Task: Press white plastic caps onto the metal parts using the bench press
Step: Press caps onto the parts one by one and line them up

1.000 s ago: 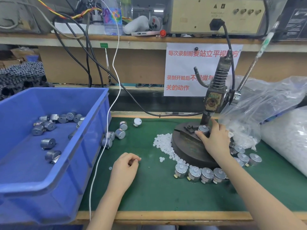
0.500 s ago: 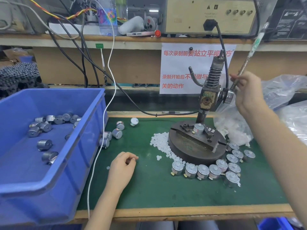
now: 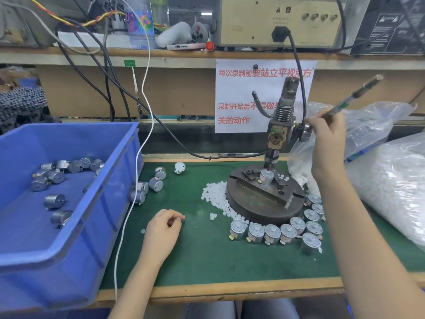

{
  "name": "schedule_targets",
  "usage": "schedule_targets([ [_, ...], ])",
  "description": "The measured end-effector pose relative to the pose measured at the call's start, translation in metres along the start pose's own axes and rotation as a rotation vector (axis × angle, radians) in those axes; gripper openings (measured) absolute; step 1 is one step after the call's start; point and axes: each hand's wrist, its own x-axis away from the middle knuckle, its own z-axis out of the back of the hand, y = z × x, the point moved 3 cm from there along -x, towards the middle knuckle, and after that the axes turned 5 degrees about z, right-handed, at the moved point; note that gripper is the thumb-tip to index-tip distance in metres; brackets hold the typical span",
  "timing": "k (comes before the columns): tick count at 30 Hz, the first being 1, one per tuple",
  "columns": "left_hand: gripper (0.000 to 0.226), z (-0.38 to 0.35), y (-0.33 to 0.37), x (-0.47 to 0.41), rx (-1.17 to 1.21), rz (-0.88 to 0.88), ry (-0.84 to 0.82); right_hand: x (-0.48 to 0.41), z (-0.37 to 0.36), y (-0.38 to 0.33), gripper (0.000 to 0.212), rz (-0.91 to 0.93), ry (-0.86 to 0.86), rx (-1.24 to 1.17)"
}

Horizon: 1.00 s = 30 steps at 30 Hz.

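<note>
While the right hand's point(image 3: 326, 134) fingers wrap around the low end of the press lever point(image 3: 351, 97), the wrist bends back and the forearm rises from 5 o'clock. The lever slants toward 2 o'clock, lower than half a second ago, when it stood steeper and the hand was higher. The bench press point(image 3: 279, 134) now has its ram tip down on the metal part point(image 3: 266, 178), which sits upright in the fixture on the round base point(image 3: 257, 203).

The left hand point(image 3: 164, 229) rests on the green mat point(image 3: 207, 254) at 8 o'clock of the base, where it was before. Its fingers are curled and the thumb meets the index tip; I cannot tell whether a cap is between them. Loose white caps point(image 3: 216, 196) lie at the base's 9 o'clock edge. Capped metal parts point(image 3: 276, 233) stand in an arc from 6 to 3 o'clock. More parts lie in the blue bin point(image 3: 96, 238) far to 9 o'clock. A clear bag of caps point(image 3: 391, 180) lies at 3 o'clock.

The paper sign point(image 3: 241, 95) behind the press reads in red "每次录制前要站立平视", "录制开始后不得做" and "关的动作", partly hidden by the press. The beige box point(image 3: 253, 19) on the shelf at 12 o'clock reads "POWER INPUT".
</note>
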Motion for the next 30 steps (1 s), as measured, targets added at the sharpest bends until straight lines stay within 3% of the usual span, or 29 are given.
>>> schedule_targets([
  [6, 0.023, 0.0, 0.0, 0.0, 0.0, 0.01, 0.001, 0.006, -0.002, -0.002, 0.019, 0.062, 0.012, -0.052],
  [9, 0.022, 0.001, 0.0, 0.0, -0.012, 0.002, 0.001, 0.023, 0.003, 0.015, 0.041, 0.052, 0.068, 0.053],
  [11, 0.022, 0.0, 0.0, 0.0, -0.014, 0.001, -0.001, 0.043, 0.007, 0.041, 0.049, -0.057, 0.101, 0.218],
  [14, 0.022, 0.001, 0.001, 0.001, -0.01, -0.003, -0.005, 0.068, 0.002, 0.085, 0.046, -0.252, -0.136, 0.503],
  [16, 0.022, 0.002, 0.002, 0.001, -0.014, -0.007, -0.006, 0.074, -0.005, 0.099, 0.049, -0.226, -0.274, 0.668],
  [21, 0.023, 0.002, 0.003, 0.002, -0.024, -0.008, -0.005, 0.065, -0.017, 0.111, 0.054, -0.107, -0.388, 0.981],
  [30, 0.024, 0.002, 0.003, 0.002, -0.036, -0.005, 0.0, 0.087, 0.0, 0.093, 0.038, -0.049, -0.34, 0.954],
])
